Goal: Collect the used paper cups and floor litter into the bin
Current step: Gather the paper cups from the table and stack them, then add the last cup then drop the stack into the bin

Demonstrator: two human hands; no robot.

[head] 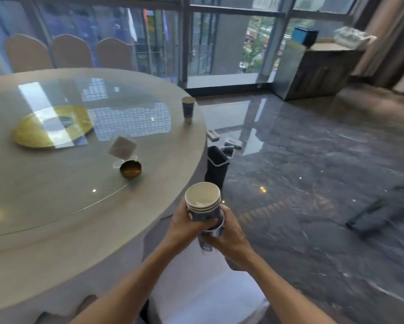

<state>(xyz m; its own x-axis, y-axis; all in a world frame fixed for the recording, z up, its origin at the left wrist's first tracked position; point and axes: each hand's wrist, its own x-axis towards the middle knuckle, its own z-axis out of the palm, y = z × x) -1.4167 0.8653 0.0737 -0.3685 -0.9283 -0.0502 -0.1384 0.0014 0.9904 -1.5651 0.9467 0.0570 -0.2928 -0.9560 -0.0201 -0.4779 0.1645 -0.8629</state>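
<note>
Floor-to-ceiling windows point(219, 43) line the far wall of a dining room with a polished dark marble floor point(313, 183). On the near side stands a large round worktop point(44, 242) under a pale cloth, carrying a glass turntable point(56, 183). On the turntable lie a gold plate point(32, 134), a small dark round bowl point(130, 169) and a clear holder with a card point(122, 146). One blue paper cup point(188, 108) stands upright at the far right edge of the worktop. A black bin point(216, 168) stands on the floor just beside that right edge, open at the top. Floor litter point(226, 141), including a fallen cup and small flat pieces, lies on the marble just beyond the bin. A stack of paper cups point(204, 203) is held at the near right edge of the worktop, above a white chair cover point(203, 288). The left hand point(184, 224) grips the upper nested cups, fingers closed around them. The right hand point(229, 237) grips a lower blue cup, fingers wrapped around its base. A wooden sideboard point(318, 71) stands in the far right corner. Three chair backs point(70, 52) show beyond the far edge of the worktop.
</note>
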